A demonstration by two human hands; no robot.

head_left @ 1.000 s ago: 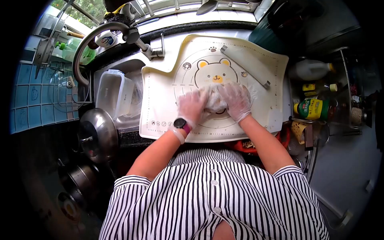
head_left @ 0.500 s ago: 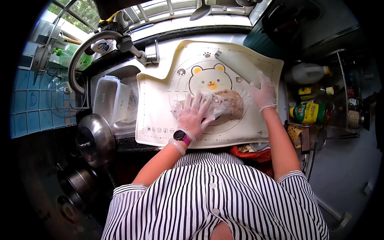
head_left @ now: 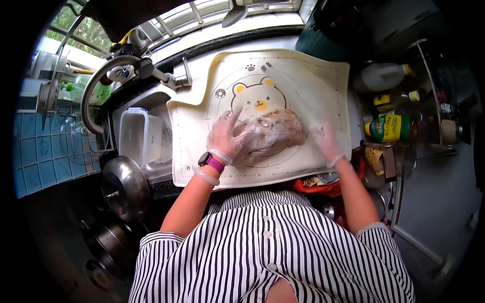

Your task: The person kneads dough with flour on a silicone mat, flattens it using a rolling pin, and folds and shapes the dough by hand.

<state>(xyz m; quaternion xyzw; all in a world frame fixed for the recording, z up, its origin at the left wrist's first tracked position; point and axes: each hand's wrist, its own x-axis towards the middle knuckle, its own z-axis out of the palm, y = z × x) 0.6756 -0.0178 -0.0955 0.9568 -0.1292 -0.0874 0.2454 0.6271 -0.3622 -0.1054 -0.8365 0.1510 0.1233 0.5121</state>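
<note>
A brown, lumpy loaf-shaped thing wrapped in clear plastic film [head_left: 275,132] lies on a cream mat with a bear's face [head_left: 202,118]. My left hand [head_left: 226,137], in a clear glove, touches its left end with thumb and fingers spread. Behind and to the right, a roll of cling film [head_left: 290,88] lies at a slant, its grey core end showing. My right hand [head_left: 327,145], also gloved, is near the roll's lower end, right of the wrapped thing. Its fingers are blurred, so whether they pinch the film is unclear.
Left of the mat are a sink with a clear plastic box [head_left: 139,132], a curved faucet [head_left: 96,88] and a metal lid [head_left: 126,187]. Bottles [head_left: 389,128] stand on a rack at right. A red bag [head_left: 323,187] sits below the mat's front edge.
My left hand has slid from on top of the wrapped thing to its left end. My right hand has come down toward me, away from the roll of cling film. The view has shifted slightly.
</note>
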